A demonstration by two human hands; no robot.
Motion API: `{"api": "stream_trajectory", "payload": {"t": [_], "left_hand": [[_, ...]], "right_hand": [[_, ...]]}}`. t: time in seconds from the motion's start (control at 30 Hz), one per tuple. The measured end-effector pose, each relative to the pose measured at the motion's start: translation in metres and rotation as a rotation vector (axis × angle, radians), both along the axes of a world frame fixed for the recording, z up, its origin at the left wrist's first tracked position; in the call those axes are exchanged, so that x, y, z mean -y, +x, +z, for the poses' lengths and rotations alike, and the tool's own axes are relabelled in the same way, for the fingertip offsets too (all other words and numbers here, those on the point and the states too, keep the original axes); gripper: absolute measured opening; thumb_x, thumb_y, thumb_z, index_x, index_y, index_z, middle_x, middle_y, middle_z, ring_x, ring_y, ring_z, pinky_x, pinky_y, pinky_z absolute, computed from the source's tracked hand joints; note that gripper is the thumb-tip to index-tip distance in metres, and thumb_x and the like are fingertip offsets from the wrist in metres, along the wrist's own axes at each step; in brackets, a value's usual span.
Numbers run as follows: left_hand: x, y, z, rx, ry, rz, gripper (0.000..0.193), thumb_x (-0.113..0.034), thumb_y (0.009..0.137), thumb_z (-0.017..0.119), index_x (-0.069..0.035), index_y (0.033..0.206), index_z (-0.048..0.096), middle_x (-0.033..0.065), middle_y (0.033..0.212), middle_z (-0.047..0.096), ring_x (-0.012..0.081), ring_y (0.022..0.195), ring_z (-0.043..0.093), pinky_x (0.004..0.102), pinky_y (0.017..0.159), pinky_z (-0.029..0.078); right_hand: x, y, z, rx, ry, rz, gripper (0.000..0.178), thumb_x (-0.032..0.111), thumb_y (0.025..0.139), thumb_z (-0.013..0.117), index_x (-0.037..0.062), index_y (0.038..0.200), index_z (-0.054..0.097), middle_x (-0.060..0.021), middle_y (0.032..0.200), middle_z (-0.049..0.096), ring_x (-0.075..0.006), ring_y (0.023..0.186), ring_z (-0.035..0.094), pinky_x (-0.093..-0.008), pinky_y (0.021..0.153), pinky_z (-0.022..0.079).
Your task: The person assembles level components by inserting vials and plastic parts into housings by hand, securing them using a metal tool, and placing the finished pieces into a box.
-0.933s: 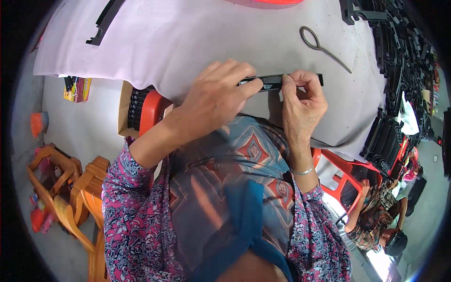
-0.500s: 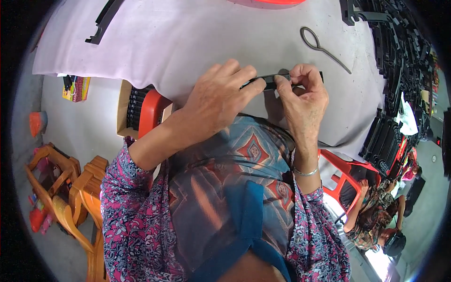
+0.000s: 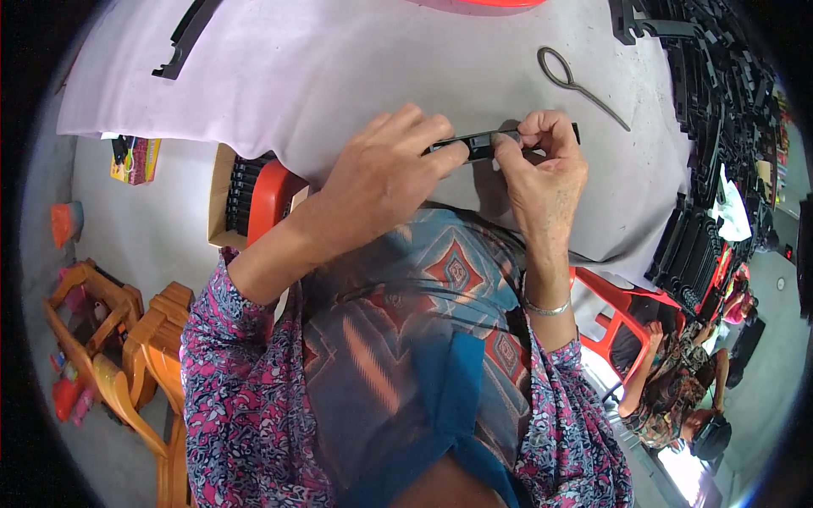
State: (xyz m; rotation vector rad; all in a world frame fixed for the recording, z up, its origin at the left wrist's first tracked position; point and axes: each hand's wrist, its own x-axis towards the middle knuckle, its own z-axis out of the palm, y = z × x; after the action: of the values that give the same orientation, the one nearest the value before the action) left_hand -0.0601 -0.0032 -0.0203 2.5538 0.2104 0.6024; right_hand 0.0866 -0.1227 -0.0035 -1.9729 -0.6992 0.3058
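Between my hands, above the near edge of the cloth-covered table, is a narrow black plastic part [image 3: 480, 146]. My left hand [image 3: 394, 152] pinches its left end between thumb and fingers. Toward its right end, my right hand [image 3: 546, 157] grips it, the thumb pressing on its upper face and the fingers curled behind. Parts of the piece are hidden by the fingers. On the cloth beyond my right hand lies a dark metal tool [image 3: 576, 85] with a loop at one end and a thin straight shaft.
Black plastic parts are heaped along the table's right side [image 3: 707, 110]. Another long black part [image 3: 182, 42] lies far left. A cardboard box [image 3: 222, 199] of black pieces stands beside a red stool [image 3: 273, 199]. Wooden chairs [image 3: 152, 356] are lower left; another person [image 3: 677, 381] is lower right.
My left hand has shifted slightly left along the black plastic part, showing more of its length. My right hand keeps its grip and has barely moved.
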Motion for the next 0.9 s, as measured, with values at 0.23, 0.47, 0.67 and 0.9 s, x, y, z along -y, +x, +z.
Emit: {"api": "stream_trajectory", "payload": {"t": [0.23,0.47,0.67,0.9], "left_hand": [[-0.005,-0.002,-0.002,0.06,-0.102,-0.059,0.025,-0.004,0.078,0.068,-0.008,0.102,0.067,0.006,0.098,0.062,0.0257,0.091,0.059,0.0376,0.078,0.05],[-0.004,-0.001,0.002,0.048,-0.002,-0.071,0.032,-0.003,0.076,0.067,-0.009,0.107,0.067,0.007,0.099,0.062,0.0266,0.093,0.059,0.0367,0.081,0.051],[-0.003,-0.002,-0.001,0.036,-0.073,-0.05,0.027,-0.003,0.075,0.068,-0.007,0.103,0.068,0.0058,0.098,0.062,0.0257,0.092,0.059,0.0373,0.08,0.05],[-0.003,0.0,-0.004,0.064,-0.102,-0.052,0.023,-0.003,0.076,0.067,-0.006,0.099,0.069,0.0062,0.098,0.062,0.0261,0.091,0.059,0.0378,0.077,0.05]], "right_hand": [[0.001,-0.004,-0.001,-0.025,0.061,-0.032,0.021,0.001,0.073,0.072,0.0012,0.086,0.055,-0.0027,0.077,0.057,-0.0103,0.07,0.056,-0.0257,0.067,0.048],[0.003,-0.003,0.0,0.041,0.032,-0.061,0.02,0.0,0.074,0.071,0.0013,0.086,0.055,-0.0025,0.078,0.056,-0.01,0.07,0.055,-0.0251,0.067,0.047],[0.006,-0.004,0.005,-0.138,0.046,-0.019,0.015,-0.001,0.079,0.069,0.0022,0.086,0.056,0.0013,0.078,0.056,-0.0043,0.07,0.05,-0.0207,0.062,0.042],[0.007,-0.004,0.014,-0.349,0.13,-0.01,0.011,-0.005,0.086,0.066,0.0028,0.086,0.058,0.0033,0.079,0.056,-0.0024,0.071,0.047,-0.0187,0.061,0.038]]}}
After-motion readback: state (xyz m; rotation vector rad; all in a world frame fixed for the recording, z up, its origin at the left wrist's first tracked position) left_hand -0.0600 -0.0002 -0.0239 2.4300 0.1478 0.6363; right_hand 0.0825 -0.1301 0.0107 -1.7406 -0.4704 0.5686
